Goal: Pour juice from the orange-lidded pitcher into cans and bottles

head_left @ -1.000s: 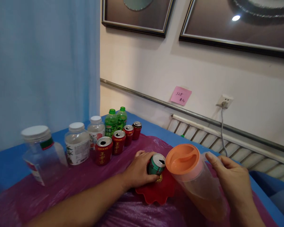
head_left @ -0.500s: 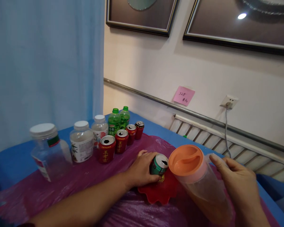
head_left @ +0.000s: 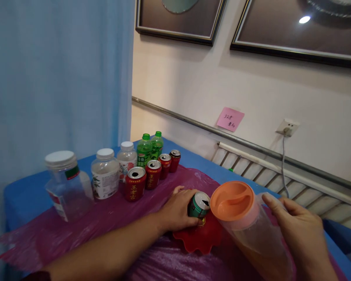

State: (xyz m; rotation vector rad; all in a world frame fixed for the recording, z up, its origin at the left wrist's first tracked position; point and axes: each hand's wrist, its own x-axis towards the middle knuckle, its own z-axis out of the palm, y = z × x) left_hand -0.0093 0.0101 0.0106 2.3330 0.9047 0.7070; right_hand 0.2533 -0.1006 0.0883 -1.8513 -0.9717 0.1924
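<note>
My left hand (head_left: 179, 210) is wrapped round an opened green can (head_left: 199, 205), whose silver top faces up over a red scalloped mat (head_left: 197, 238). By its handle, my right hand (head_left: 301, 222) holds a translucent pitcher (head_left: 260, 238) with an orange lid (head_left: 232, 201). The pitcher leans left, its lid close beside the can's top, and brownish liquid lies in its lower part. No stream shows between pitcher and can.
Red cans (head_left: 135, 184) stand in a row behind my left arm, with green bottles (head_left: 144, 150) and clear white-capped jars (head_left: 105, 175) beside them. Purple plastic film (head_left: 105, 222) covers part of the blue surface (head_left: 26, 187). A radiator (head_left: 251, 168) runs along the wall.
The whole view has shifted slightly, so most things appear a little further right. Both hands keep their holds, and the pitcher stays beside the can.
</note>
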